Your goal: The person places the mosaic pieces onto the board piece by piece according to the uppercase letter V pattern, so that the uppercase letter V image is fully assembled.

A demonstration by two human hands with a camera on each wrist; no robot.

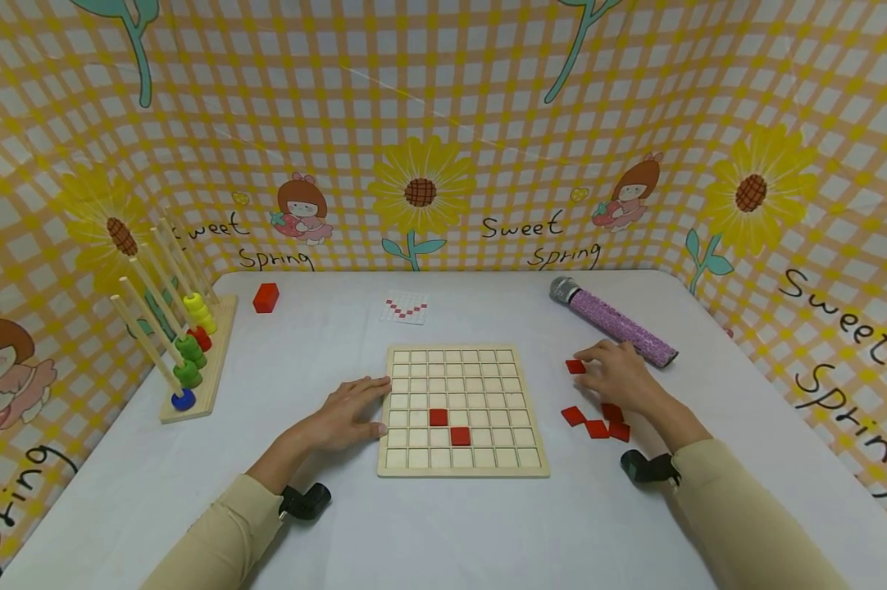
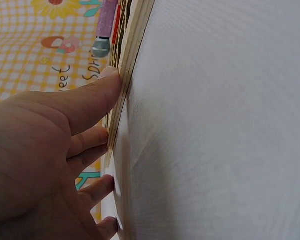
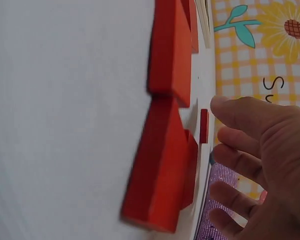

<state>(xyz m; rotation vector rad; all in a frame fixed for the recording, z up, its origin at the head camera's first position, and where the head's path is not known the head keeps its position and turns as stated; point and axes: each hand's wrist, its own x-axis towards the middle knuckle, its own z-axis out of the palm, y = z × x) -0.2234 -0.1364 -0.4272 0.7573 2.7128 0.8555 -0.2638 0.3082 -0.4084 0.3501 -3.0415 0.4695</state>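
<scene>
A wooden grid board (image 1: 414, 469) lies flat on the white table with two red square tiles, one (image 1: 438, 418) in each of two squares touching at a corner. My left hand (image 1: 346, 416) rests at the board's left edge, its thumb and fingertips touching the rim in the left wrist view. To the right of the board, my right hand (image 1: 619, 375) reaches over a lone red tile (image 1: 575, 366). In the right wrist view its thumb and fingers stand apart, and that tile (image 3: 204, 126) lies beyond them. Several other red tiles (image 1: 597, 429) lie below the hand.
A small pattern card (image 1: 405, 308) with red squares lies behind the board. Back right is a purple glittery microphone (image 1: 620, 324). On the left stand a wooden bead abacus (image 1: 225, 319) and a red block (image 1: 266, 298). Checkered cloth (image 1: 443, 98) hangs around the table.
</scene>
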